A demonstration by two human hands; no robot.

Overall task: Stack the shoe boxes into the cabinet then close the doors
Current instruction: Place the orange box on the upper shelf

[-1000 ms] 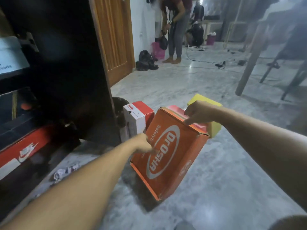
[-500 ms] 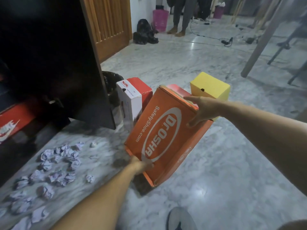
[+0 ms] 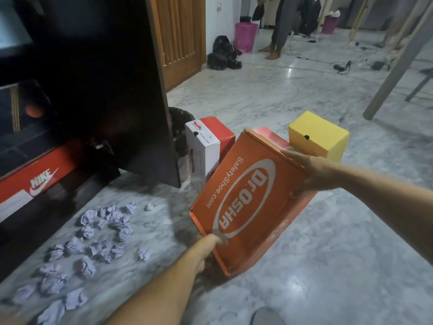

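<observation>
I hold an orange Dr.OSHA shoe box (image 3: 248, 198) tilted above the marble floor. My left hand (image 3: 206, 248) grips its near lower corner from below. My right hand (image 3: 311, 171) grips its far upper edge, thumb on the lid. Behind it stand a white-and-red shoe box (image 3: 206, 141), a red box (image 3: 269, 134) mostly hidden, and a yellow box (image 3: 318, 136). The dark cabinet (image 3: 58, 160) is at the left with its door (image 3: 131, 90) open. Inside lie a red Nike box (image 3: 35, 181) and a black box (image 3: 21, 118) on top of it.
Several crumpled paper balls (image 3: 93, 242) lie on the floor in front of the cabinet. A black bin (image 3: 179, 120) stands behind the door. A person (image 3: 278, 26) stands at the back by pink baskets (image 3: 246, 36), cables and table legs (image 3: 398, 64).
The orange box has risen slightly and come nearer to me. My left hand moved from its top left edge down to the near lower corner. My view tilted downward.
</observation>
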